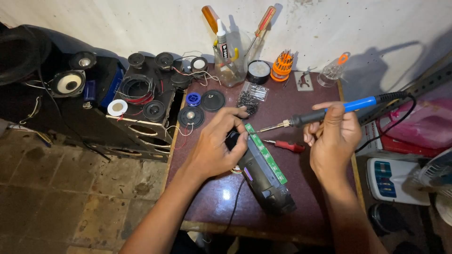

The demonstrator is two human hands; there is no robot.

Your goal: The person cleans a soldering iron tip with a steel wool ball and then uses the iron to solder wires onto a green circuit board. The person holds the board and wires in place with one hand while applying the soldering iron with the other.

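Observation:
My left hand (217,143) grips the top end of a black elongated device (267,186) lying on the dark red table (301,96). A narrow green circuit board (266,154) runs along the device's upper edge. My right hand (333,136) holds a soldering iron (329,111) with a blue and black handle. Its metal tip points left and hovers just right of the board's top end. A small red-handled screwdriver (286,146) lies on the table between my hands.
Loose speaker drivers (190,116) and a black speaker box (143,101) sit at the left. A clear jar with screwdrivers and a glue tube (230,59), an orange bit holder (282,66) and a solder roll (258,71) stand by the wall. A white device (393,181) sits at the right.

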